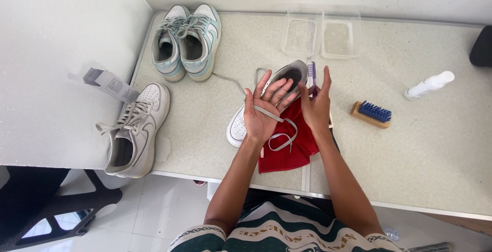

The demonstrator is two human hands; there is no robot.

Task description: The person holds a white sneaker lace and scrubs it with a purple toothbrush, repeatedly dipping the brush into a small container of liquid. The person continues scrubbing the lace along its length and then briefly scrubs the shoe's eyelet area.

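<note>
Your left hand (264,111) is lying palm up with the fingers spread wide, and a grey shoelace (279,126) is resting across that palm, its loose loop hanging down past the heel of the hand. Your right hand (315,103) is standing edge-on just beside the left, fingers extended and loosely together, gripping nothing; whether it is touching the lace cannot be told. Both hands are hovering over a red cloth (292,147) and a white sneaker (256,111) lying on the table (435,154), the shoe's toe pointing toward you. A purple toothbrush (311,72) is lying just behind your right fingertips. A wooden brush with blue bristles (371,113) is sitting to the right, near your right hand, and a white spray bottle (429,85) is lying farther right. Two clear plastic tubs (320,37) are standing at the far edge. A pale blue pair of sneakers (187,42) and a single white sneaker (136,129) are sitting well to the left.
</note>
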